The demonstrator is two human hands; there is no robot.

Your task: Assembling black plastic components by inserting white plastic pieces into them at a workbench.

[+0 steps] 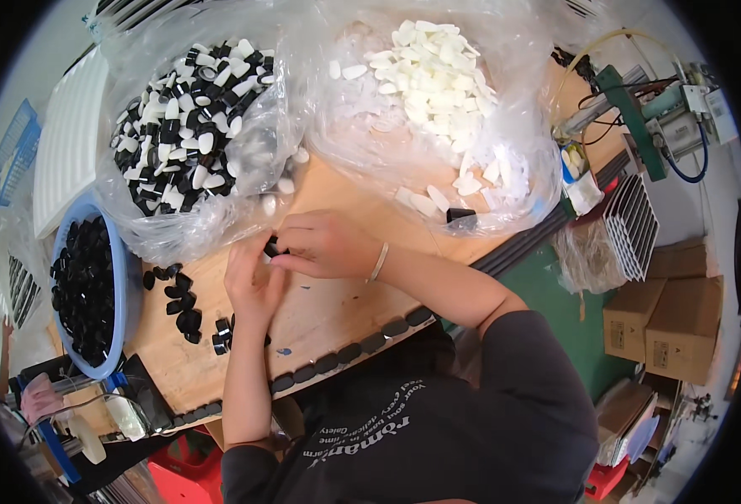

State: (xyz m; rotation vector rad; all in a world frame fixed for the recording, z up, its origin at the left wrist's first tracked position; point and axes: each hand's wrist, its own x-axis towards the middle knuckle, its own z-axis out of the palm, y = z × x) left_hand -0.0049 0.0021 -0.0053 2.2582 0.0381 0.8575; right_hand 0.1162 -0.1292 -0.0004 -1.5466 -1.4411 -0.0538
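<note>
Black plastic is what both hands meet over: a small black cap [271, 246] sits pinched right where the fingertips come together, at the middle of the wooden table [328, 315]. Left hand [251, 281] comes up from the near side, fingers curled narrow under the piece. Right hand [324, 244] reaches across from the right, thumb and forefinger closed tight on the same piece. So the cap lies at the left tip of the right hand and the far tip of the left, both touching it, neither nearer. Its long axis I cannot tell; the fingers hide most of it. Just near-left of the left hand, loose black caps [181, 298] lie scattered on the wood. Far left, a clear bag of black-and-white pieces [190, 118]; far right, a bag of white pieces [433, 80]. A blue basin of black caps [127, 286] stands at the left edge.
</note>
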